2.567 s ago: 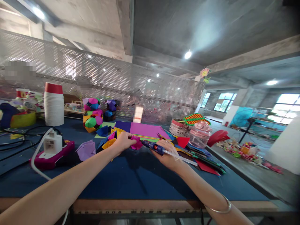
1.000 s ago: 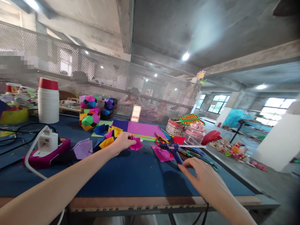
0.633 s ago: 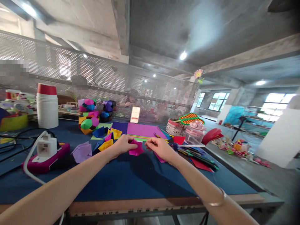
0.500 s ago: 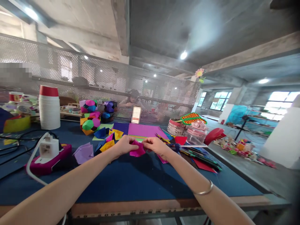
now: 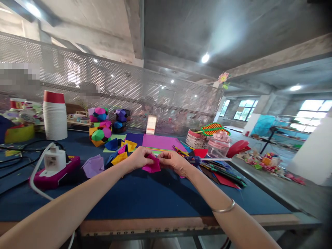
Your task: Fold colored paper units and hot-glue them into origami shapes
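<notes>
Pink ppr [image 5: 152,165] btwn hands [image 5: 139,158] [image 5: 175,161]

Place: craft workshop
Ceiling [image 5: 181,27]: bare concrete
Bench [image 5: 129,200]: glue gun [image 5: 195,160] near right edge, paper balls [image 5: 100,135] toward far edge

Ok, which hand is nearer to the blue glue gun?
Right. The right hand is just left of the blue glue gun; the left hand is farther left, holding the folded magenta paper.
</notes>
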{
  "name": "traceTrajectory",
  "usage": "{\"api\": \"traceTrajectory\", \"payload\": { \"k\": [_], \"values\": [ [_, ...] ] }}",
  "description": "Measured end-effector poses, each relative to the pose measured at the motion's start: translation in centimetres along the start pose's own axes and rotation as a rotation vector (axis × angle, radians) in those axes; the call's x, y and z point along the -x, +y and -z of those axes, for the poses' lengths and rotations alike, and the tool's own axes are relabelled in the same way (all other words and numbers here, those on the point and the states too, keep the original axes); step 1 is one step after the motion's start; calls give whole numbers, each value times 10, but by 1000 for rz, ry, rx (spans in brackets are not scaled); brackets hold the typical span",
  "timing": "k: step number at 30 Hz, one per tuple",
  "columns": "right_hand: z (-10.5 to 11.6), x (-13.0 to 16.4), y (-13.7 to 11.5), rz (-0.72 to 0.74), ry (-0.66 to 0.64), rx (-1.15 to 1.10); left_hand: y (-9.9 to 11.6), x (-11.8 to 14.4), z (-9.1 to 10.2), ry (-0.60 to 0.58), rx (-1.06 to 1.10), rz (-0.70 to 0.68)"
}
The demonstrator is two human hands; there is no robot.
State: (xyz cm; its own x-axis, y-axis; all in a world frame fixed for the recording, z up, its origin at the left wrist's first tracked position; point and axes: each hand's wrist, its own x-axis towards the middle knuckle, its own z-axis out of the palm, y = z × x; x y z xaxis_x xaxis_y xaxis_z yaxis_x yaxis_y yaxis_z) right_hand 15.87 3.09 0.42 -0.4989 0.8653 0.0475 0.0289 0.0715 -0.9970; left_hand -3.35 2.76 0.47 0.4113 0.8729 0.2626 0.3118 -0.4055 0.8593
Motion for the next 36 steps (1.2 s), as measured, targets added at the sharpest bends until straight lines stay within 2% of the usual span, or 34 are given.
{"api": "traceTrajectory", "payload": {
  "k": [6,13,22,28,36],
  "values": [
    [-4,3,-4,37,-38,139,-6,-2,2,2,-93,-54],
    [-2,5,-6,44,-45,122,0,0,1,14,-89,-46],
    [-2,6,-6,-36,-36,64,6,3,2,29,-183,-138],
    [0,6,-6,-63,-35,167,6,6,-1,33,-280,-165],
    [-6,5,-4,40,15,299,3,6,-2,35,-323,-157]
  ]
}}
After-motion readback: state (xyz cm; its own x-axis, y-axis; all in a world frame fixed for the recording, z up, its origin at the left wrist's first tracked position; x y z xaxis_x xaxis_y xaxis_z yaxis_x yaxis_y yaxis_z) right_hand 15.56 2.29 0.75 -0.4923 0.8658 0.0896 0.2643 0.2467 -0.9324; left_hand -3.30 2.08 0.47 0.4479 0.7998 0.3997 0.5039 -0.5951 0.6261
